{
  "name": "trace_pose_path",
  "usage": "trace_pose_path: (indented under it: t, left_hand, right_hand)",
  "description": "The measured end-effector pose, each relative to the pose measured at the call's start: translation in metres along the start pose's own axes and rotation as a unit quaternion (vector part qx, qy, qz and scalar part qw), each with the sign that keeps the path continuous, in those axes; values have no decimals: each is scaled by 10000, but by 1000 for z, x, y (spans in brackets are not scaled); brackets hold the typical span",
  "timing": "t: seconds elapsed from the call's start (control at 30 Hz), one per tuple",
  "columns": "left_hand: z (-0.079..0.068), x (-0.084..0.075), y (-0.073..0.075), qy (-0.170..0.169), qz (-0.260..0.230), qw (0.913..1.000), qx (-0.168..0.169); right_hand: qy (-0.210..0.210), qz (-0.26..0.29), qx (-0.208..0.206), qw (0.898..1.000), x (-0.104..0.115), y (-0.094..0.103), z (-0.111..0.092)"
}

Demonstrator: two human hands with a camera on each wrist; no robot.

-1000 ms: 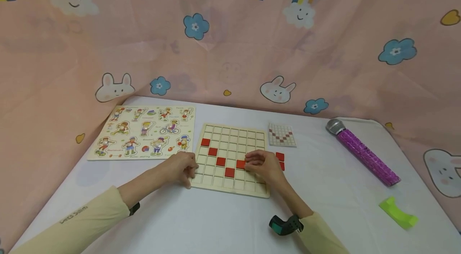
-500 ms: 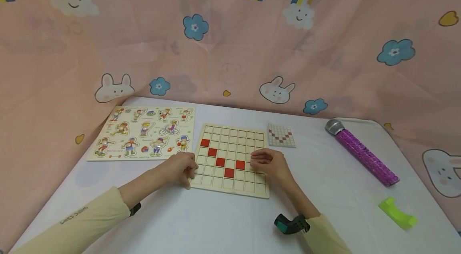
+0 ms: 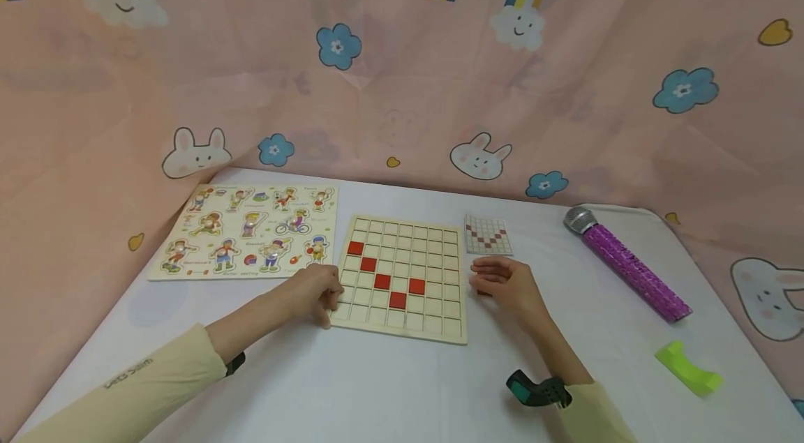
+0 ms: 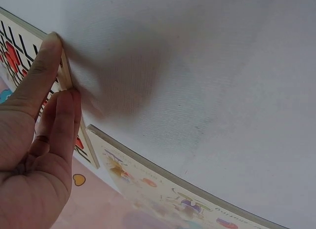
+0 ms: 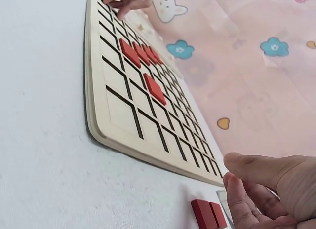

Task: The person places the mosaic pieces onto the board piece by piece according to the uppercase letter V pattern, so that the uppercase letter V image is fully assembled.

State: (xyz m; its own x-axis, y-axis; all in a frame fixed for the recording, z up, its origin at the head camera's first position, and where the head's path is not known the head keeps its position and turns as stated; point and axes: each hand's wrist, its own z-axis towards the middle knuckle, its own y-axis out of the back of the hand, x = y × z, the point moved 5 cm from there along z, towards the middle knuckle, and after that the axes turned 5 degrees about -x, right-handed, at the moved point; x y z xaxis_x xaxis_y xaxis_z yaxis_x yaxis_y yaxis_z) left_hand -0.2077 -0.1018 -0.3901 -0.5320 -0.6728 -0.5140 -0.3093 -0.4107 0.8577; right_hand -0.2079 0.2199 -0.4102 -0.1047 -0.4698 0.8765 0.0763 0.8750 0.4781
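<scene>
A pale wooden grid board lies flat on the table, with several red square tiles set in its cells in a V-like line. My left hand grips the board's left edge, thumb and fingers at the rim in the left wrist view. To the right of the board, my right hand is apart from it, fingers loosely bent and holding nothing. Two loose red tiles sit just below its fingertips in the right wrist view; the hand mostly hides them in the head view. Beyond it lies a small pattern card.
At the back left lies a picture puzzle board with sports figures, close to the grid board. A purple glittery microphone and a green curved piece are on the right. A patterned pink cloth hangs behind the table.
My right hand has let go of a red tile in the grid and moved right, off the board to the loose tiles. The left hand stays at the board's edge.
</scene>
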Motion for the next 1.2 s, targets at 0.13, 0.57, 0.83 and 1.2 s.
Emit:
trace_pose_path:
  t: [0.13,0.57,0.83,1.2]
  left_hand:
    - [1,2,0,-37,26,10000,11]
    - [1,2,1,-133,42,9999,22]
    - [2,2,-1,-118,101,9999,70]
    - [0,3,0,-80,-24,10000,29]
  right_hand:
    - [-124,-143,-83,9998,-7,14,0]
    - [374,-353,224,9984,-26,27,-5]
    - [701,-769,285,9942,-29,26,-8]
    - [1017,-1120,280,9881,-21,20,-6]
